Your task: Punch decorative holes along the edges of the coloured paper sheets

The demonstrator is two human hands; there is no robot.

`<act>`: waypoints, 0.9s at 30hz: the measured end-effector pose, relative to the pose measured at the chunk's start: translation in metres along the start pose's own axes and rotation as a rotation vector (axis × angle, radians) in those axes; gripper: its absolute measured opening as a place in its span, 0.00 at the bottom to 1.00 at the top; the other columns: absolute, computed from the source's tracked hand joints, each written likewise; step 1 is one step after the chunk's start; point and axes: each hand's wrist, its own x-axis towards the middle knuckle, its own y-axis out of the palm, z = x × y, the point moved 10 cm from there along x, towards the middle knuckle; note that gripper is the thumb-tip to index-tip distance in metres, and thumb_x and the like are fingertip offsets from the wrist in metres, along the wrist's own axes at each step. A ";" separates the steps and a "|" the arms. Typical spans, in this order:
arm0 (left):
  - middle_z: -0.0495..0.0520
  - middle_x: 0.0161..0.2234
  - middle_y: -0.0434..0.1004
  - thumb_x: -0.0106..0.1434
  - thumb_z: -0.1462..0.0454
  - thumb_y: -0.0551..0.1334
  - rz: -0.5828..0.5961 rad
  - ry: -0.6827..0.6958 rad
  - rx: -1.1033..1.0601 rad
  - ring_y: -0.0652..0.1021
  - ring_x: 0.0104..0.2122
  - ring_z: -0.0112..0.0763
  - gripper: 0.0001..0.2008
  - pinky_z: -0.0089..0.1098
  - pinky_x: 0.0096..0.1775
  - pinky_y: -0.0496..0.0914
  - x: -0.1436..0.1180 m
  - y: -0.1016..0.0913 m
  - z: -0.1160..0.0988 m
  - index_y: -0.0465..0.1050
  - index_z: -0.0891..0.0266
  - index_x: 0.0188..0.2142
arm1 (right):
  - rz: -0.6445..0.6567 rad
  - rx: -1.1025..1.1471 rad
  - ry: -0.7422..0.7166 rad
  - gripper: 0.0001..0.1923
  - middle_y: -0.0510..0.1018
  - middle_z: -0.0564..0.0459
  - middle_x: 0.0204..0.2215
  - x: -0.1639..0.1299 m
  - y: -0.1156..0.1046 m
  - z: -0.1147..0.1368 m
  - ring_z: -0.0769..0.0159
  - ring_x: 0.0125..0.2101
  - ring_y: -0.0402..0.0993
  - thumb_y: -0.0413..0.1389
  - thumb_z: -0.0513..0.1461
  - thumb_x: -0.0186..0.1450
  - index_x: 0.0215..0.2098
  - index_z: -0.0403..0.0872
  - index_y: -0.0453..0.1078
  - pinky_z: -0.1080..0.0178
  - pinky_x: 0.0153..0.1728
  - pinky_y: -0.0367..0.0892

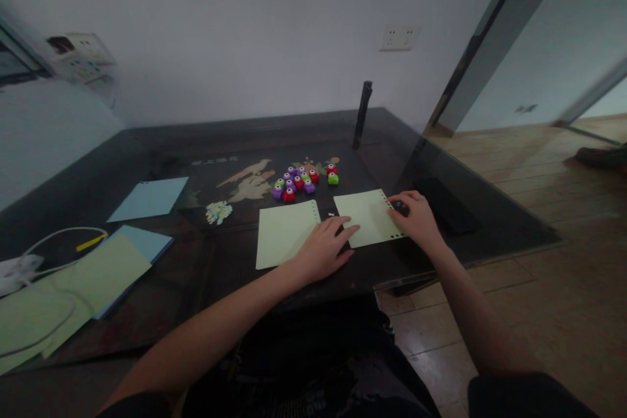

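The person's two hands were apart over a dark tabletop [235, 300], on either side of a pale green sheet [369, 217] with punched holes along its right edge. The left hand [324, 249] lay with fingers extended, its fingertips at the sheet's left side and its wrist beside a second sheet [281, 235], which was pale green too and lay to the left. The right hand [416, 214] was bent at the holed edge, its fingers curled about a small dark object [400, 208]; whether they gripped it or the paper could not be told. A tiny white piece [331, 214] sat between the sheets. Beyond them, small toy-like pieces [298, 183] in red, purple and green stood clustered, two just right of the rest. A heap of pale scraps [218, 212] lay to their left. A flat black object [445, 205] rested right of the right hand, and a black upright post [362, 115] stood farther back. Blue paper [151, 200] and a white cable [63, 231] were at the far left.
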 end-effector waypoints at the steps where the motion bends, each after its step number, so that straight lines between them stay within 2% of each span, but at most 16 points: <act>1: 0.61 0.58 0.62 0.62 0.62 0.59 -0.029 -0.001 -0.027 0.65 0.57 0.41 0.24 0.44 0.55 0.64 0.001 -0.010 0.001 0.60 0.59 0.58 | -0.018 0.017 -0.002 0.12 0.71 0.45 0.36 0.002 -0.004 0.006 0.56 0.38 0.68 0.56 0.39 0.57 0.38 0.45 0.74 0.54 0.43 0.64; 3: 0.59 0.57 0.64 0.63 0.61 0.58 -0.093 -0.013 -0.077 0.67 0.55 0.40 0.21 0.43 0.55 0.64 0.003 -0.036 0.009 0.62 0.58 0.56 | -0.019 0.085 -0.013 0.11 0.73 0.46 0.35 0.007 -0.007 0.024 0.58 0.35 0.68 0.55 0.40 0.58 0.37 0.45 0.75 0.56 0.38 0.65; 5: 0.58 0.51 0.70 0.65 0.62 0.55 -0.139 -0.040 -0.108 0.70 0.52 0.37 0.15 0.40 0.53 0.65 0.001 -0.060 0.028 0.67 0.59 0.50 | 0.023 0.163 -0.061 0.10 0.74 0.46 0.35 0.015 -0.006 0.053 0.60 0.34 0.69 0.54 0.40 0.60 0.37 0.45 0.75 0.58 0.34 0.65; 8: 0.55 0.41 0.75 0.66 0.63 0.53 -0.163 -0.155 -0.091 0.74 0.45 0.35 0.10 0.39 0.50 0.67 -0.013 -0.084 0.081 0.71 0.60 0.41 | 0.143 0.269 -0.167 0.09 0.75 0.49 0.34 0.030 0.009 0.104 0.63 0.32 0.70 0.54 0.39 0.61 0.37 0.45 0.74 0.61 0.32 0.64; 11: 0.57 0.41 0.76 0.64 0.65 0.55 -0.193 -0.320 -0.001 0.74 0.44 0.37 0.09 0.40 0.49 0.67 -0.039 -0.092 0.142 0.72 0.63 0.39 | 0.267 0.269 -0.257 0.08 0.76 0.49 0.35 0.042 0.039 0.145 0.64 0.34 0.70 0.55 0.36 0.62 0.38 0.45 0.73 0.62 0.35 0.64; 14: 0.58 0.41 0.75 0.62 0.65 0.56 -0.153 -0.406 0.065 0.74 0.44 0.39 0.10 0.40 0.48 0.67 -0.058 -0.084 0.177 0.72 0.64 0.41 | 0.412 0.174 -0.339 0.08 0.76 0.47 0.36 0.047 0.082 0.169 0.62 0.37 0.70 0.56 0.38 0.62 0.40 0.44 0.74 0.60 0.39 0.64; 17: 0.59 0.43 0.74 0.61 0.61 0.58 -0.086 -0.430 0.124 0.72 0.46 0.41 0.13 0.41 0.50 0.65 -0.064 -0.074 0.184 0.72 0.63 0.45 | 0.472 0.024 -0.380 0.16 0.74 0.41 0.42 0.045 0.116 0.176 0.56 0.43 0.68 0.57 0.41 0.62 0.46 0.41 0.72 0.56 0.44 0.63; 19: 0.60 0.45 0.72 0.60 0.57 0.60 -0.034 -0.454 0.149 0.72 0.47 0.42 0.18 0.41 0.50 0.65 -0.064 -0.068 0.182 0.71 0.63 0.47 | 0.486 -0.053 -0.412 0.21 0.72 0.38 0.45 0.041 0.129 0.177 0.53 0.47 0.66 0.57 0.42 0.62 0.50 0.38 0.70 0.54 0.47 0.61; 23: 0.62 0.48 0.70 0.56 0.52 0.62 0.044 -0.481 0.176 0.71 0.48 0.44 0.27 0.40 0.49 0.65 -0.065 -0.059 0.181 0.68 0.63 0.53 | 0.483 -0.147 -0.481 0.25 0.71 0.38 0.47 0.033 0.137 0.178 0.51 0.47 0.63 0.57 0.44 0.62 0.53 0.38 0.68 0.53 0.47 0.61; 27: 0.62 0.48 0.70 0.56 0.51 0.62 0.067 -0.466 0.194 0.71 0.47 0.44 0.29 0.40 0.48 0.65 -0.064 -0.055 0.182 0.68 0.64 0.53 | 0.488 -0.172 -0.525 0.23 0.70 0.39 0.46 0.029 0.140 0.180 0.51 0.46 0.63 0.57 0.44 0.62 0.52 0.38 0.69 0.53 0.46 0.61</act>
